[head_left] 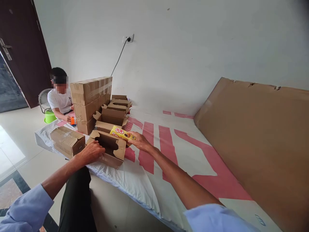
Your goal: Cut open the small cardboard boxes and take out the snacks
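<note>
An open cardboard box (112, 159) stands nearest to me on the cloth-covered table, its inside dark. My left hand (93, 151) grips the near left wall of this box, fingers curled over the rim. Above the far right side of the box, my right hand (139, 141) is closed on the end of a small yellow carton (122, 132) with red and white lettering. The carton is tilted slightly, and part of its lower side is hidden. Behind it, more open cardboard boxes (113, 116) stand in a row.
A closed, taped box (67, 140) lies to the left. Stacked taped boxes (84, 93) rise behind it. Another person (59, 100) sits beyond, holding something orange. A large cardboard sheet (256, 145) leans at the right. The table cloth (145, 190) has red print.
</note>
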### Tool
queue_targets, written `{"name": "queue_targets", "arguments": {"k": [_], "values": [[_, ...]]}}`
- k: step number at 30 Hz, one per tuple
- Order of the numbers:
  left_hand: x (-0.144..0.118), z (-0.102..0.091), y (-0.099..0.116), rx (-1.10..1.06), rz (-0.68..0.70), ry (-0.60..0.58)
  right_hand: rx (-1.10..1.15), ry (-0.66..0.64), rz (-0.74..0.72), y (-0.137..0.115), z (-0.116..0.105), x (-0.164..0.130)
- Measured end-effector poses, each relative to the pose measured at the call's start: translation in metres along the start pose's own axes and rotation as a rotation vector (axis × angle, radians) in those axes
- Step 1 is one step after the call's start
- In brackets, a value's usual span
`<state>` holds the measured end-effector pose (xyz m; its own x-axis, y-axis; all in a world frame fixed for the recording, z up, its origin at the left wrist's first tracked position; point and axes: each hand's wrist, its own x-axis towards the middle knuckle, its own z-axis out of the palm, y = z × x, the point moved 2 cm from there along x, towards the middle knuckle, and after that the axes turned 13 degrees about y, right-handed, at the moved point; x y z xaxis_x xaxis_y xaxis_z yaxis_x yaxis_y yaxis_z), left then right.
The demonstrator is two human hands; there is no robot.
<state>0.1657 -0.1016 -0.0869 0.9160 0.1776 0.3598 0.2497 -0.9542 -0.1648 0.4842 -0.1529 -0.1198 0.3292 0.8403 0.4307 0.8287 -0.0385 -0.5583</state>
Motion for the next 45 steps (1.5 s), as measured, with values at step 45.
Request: {"name": "queue_targets", "arguments": {"k": [45], "values": [[-0.010, 0.050, 0.018, -0.395, -1.105, 0.613, -0.385, 0.416, 0.220, 0.138, -0.080, -0.253]]}}
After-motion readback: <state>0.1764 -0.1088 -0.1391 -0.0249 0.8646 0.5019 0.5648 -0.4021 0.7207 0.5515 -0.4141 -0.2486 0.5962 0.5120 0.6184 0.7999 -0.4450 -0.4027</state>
